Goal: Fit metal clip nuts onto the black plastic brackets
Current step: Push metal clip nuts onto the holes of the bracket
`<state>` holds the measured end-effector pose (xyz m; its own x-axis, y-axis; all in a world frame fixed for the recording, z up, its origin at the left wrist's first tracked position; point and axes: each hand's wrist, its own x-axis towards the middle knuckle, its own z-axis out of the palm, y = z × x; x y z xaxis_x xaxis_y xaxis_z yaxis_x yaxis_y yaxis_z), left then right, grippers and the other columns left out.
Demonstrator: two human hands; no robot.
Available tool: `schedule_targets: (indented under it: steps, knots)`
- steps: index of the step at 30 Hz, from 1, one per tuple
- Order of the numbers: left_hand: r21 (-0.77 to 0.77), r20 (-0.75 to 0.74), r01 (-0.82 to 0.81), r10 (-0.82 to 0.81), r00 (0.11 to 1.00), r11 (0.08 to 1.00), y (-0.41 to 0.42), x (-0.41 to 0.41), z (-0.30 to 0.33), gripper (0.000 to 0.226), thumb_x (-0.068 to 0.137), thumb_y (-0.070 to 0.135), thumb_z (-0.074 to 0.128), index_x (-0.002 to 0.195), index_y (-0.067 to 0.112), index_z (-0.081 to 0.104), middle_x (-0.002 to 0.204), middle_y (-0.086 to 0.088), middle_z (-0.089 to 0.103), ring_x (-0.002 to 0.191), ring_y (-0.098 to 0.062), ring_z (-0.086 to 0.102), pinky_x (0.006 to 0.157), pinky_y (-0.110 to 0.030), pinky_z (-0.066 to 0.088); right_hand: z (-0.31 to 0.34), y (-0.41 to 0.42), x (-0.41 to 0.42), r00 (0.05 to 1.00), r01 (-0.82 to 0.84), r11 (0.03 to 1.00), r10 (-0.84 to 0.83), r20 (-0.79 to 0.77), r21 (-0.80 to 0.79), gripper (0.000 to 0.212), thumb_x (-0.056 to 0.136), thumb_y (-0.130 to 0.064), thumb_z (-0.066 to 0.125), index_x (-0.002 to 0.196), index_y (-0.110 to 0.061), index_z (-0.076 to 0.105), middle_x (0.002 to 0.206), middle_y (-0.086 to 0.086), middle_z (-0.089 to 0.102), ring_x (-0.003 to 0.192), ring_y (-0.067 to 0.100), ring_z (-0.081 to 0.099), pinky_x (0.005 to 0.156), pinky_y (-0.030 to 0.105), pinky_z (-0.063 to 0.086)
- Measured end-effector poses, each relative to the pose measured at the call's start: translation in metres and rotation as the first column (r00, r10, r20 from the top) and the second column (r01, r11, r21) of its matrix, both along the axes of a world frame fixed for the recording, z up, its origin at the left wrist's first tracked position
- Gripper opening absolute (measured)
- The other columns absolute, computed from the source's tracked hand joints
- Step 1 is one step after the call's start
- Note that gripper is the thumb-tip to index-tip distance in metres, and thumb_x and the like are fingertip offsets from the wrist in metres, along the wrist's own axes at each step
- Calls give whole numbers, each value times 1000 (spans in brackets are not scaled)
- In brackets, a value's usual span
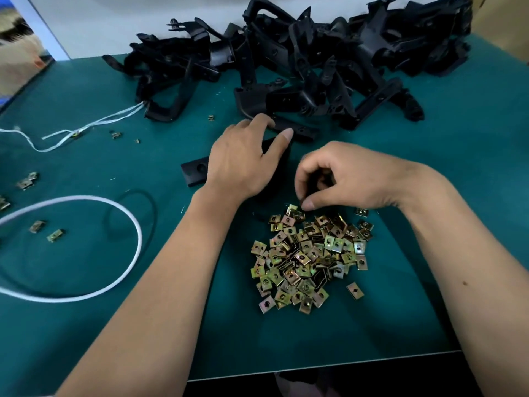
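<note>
Loose clip nuts (30, 180) are lying scattered at the far left of the green surface (114, 325), beside a white cord (137, 224) and white string (94, 124). Risk: these strays are sitting well apart from the main supply and are likely to be overlooked or swept off the edge.

The left hand (240, 164) is resting on a black plastic bracket (194, 170), fingers spread and thumb extended over its upper part. Risk: the hand is pressing rather than clamping, so the bracket may slide or rotate when a nut is pushed onto its tab.

The right hand (337, 179) is hovering at the far edge of the clip nut pile (312, 256), its grip curled with the fingertips drawn together. Whether a nut is already pinched cannot be determined. Risk: the nuts are lying interlocked, so two may lift together, or one may be presented with its open side reversed.

Behind both hands, the bracket heap (300, 61) is lying tangled. Risk: pulling one bracket may drag neighbouring ones forward into the work area.
</note>
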<state>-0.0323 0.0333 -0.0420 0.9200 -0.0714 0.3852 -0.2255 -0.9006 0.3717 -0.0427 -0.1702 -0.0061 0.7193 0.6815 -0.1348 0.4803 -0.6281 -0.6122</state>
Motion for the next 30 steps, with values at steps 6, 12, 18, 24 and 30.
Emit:
schedule_targets:
  steps: [6, 12, 18, 24, 30]
  knots:
    - [5, 62, -110, 109, 992, 994, -4, 2, -1, 55, 102, 63, 33, 99, 21, 69, 99, -4, 67, 93, -30, 62, 70, -35, 35, -11, 10, 2, 947, 319, 829, -268, -175, 459, 6, 94, -1, 68, 97, -5, 65, 85, 12, 75, 67, 18, 67, 56, 26, 53]
    - [-119, 47, -295, 302, 952, 948, -10, 0, 3, 59, 105, 60, 29, 71, 19, 53, 62, 10, 41, 62, -23, 44, 61, -35, 29, -19, 23, 1, 861, 508, 577, -306, -407, 640, 12, 93, 2, 69, 104, 0, 74, 79, 11, 74, 65, 15, 64, 57, 20, 52]
    - [-116, 70, -403, 412, 908, 908, -8, 0, 6, 54, 107, 55, 28, 77, 16, 50, 69, 4, 43, 67, -26, 43, 62, -38, 29, -19, 24, -1, 819, 554, 596, -265, -509, 581, 4, 91, -1, 73, 94, -3, 74, 80, 10, 76, 66, 13, 68, 56, 19, 53]
    - [-158, 105, -464, 482, 870, 872, -7, -1, 10, 54, 107, 56, 26, 80, 17, 50, 79, 1, 51, 69, -24, 43, 63, -37, 28, -19, 30, -5, 796, 565, 577, -194, -573, 590, 6, 91, 2, 71, 93, -2, 72, 81, 7, 71, 72, 13, 70, 62, 19, 56]
    - [-175, 115, -460, 482, 868, 870, -7, -2, 10, 53, 107, 58, 24, 81, 18, 49, 81, 1, 52, 70, -24, 43, 65, -38, 27, -19, 33, -6, 770, 607, 533, -209, -603, 589, 8, 90, 4, 71, 95, -1, 73, 78, 5, 71, 69, 12, 69, 62, 18, 56]
